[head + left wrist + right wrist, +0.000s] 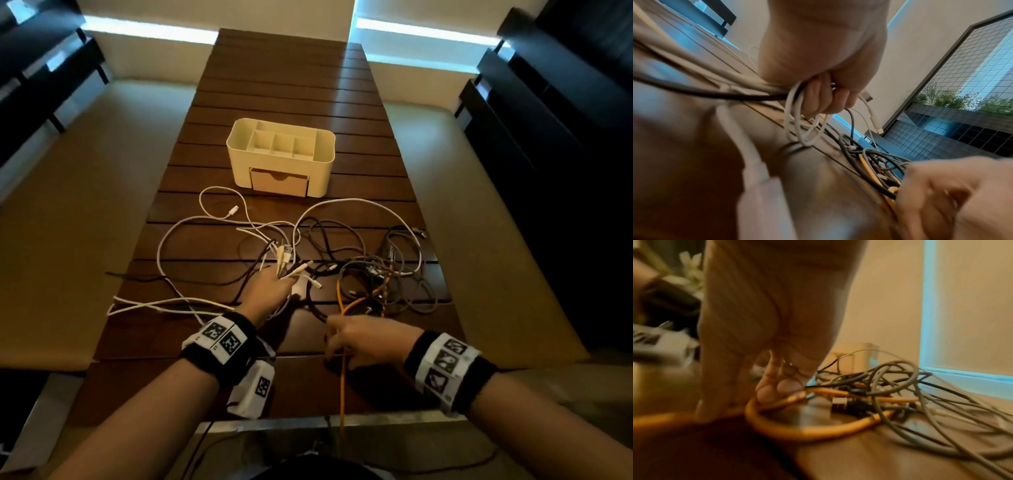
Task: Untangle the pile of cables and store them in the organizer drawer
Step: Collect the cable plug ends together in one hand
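Cables (342, 260) lie in a white/grey/black tangle on the worktop (291, 85), just before the organizer (281, 157). Its compartments look bare, drawer (279, 183) closed. Left grip (270, 291) clutches white cables (797, 116); right grip (363, 339) pinches the orange cable (797, 433).

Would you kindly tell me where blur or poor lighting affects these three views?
Head view: dim and warm, sharp, wide-angle bending; white plastic organizer clear. Left wrist view: near white cables smeared, left hand sharper. Right wrist view: right hand and orange cable motion-blurred.
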### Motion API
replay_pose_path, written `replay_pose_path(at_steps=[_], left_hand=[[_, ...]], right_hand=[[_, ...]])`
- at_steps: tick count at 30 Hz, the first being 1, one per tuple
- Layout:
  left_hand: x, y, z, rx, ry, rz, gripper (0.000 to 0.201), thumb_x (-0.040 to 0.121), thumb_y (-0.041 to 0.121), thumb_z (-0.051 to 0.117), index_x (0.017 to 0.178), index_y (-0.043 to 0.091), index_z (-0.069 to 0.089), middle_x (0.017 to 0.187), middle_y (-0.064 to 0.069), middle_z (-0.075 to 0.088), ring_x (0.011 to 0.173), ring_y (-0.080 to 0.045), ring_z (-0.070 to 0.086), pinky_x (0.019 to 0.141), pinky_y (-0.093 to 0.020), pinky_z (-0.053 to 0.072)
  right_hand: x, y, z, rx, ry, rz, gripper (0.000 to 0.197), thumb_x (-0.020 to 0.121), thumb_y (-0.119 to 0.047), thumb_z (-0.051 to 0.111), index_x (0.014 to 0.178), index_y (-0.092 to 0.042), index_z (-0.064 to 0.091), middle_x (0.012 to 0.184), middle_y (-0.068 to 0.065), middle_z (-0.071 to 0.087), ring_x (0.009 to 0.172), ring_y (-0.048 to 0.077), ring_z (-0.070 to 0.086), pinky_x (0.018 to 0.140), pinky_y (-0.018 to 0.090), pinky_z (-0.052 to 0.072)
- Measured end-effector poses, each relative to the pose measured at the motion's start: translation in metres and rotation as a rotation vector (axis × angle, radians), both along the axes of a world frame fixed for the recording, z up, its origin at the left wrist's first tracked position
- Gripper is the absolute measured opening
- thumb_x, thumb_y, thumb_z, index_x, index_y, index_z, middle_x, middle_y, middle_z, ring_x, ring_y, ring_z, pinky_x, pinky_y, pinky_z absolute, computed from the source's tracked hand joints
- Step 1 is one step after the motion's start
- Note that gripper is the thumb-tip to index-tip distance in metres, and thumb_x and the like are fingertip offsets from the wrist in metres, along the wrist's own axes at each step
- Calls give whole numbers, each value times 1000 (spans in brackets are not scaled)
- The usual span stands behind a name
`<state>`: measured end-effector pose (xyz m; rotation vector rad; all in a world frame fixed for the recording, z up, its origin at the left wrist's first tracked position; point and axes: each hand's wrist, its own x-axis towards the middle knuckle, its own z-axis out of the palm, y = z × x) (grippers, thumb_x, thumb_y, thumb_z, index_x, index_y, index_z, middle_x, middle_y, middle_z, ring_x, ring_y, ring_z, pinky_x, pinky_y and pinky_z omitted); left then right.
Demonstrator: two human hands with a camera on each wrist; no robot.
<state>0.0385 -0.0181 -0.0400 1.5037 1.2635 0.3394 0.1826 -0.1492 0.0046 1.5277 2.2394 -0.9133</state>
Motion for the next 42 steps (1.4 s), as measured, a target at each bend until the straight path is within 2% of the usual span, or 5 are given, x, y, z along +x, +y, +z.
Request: replay_pose_path(at_steps=[19, 28, 35, 39, 42], left_hand=[[-13, -15, 39, -200, -143, -258, 26, 94, 11, 51, 71, 9, 62, 52, 5, 64, 32, -1, 41, 37, -11, 28], [-32, 0, 54, -332, -253, -326, 27, 92, 10, 54, 71, 8, 70, 56, -3, 64, 39, -6, 43, 38, -14, 29], [-37, 9, 68, -287, -368, -131, 40, 93, 18, 53, 57, 15, 71, 46, -3, 54, 43, -12, 42, 47, -21, 30], [-35, 9, 85, -223, -364, -141, 36, 91, 20, 57, 58, 11, 70, 41, -3, 49, 41, -12, 43, 51, -22, 35], [-37, 8, 92, -205, -400, -138, 43, 94, 21, 53, 55, 15, 70, 42, -4, 48, 48, -18, 42, 56, -25, 36]], right_hand=[[1, 35, -27, 561, 364, -968, 12, 91, -22, 55, 103, -20, 58, 84, 1, 67, 76, 17, 62, 69, 32, 50], [24, 68, -4, 581, 638, -1867, 11, 91, -6, 43, 91, -11, 53, 74, 7, 64, 61, 16, 59, 53, 30, 48], [11, 52, 9, 582, -119, -1166, 48, 82, -22, 62, 127, -28, 46, 130, 3, 43, 124, 25, 39, 98, 43, 30], [-31, 50, 25, 935, 135, -703, 77, 73, -29, 71, 139, -31, 32, 139, -9, 38, 131, 6, 23, 88, 29, 13], [-45, 55, 34, 709, 489, -624, 67, 83, -35, 67, 140, -24, 32, 109, -20, 53, 103, -15, 39, 91, 28, 27]])
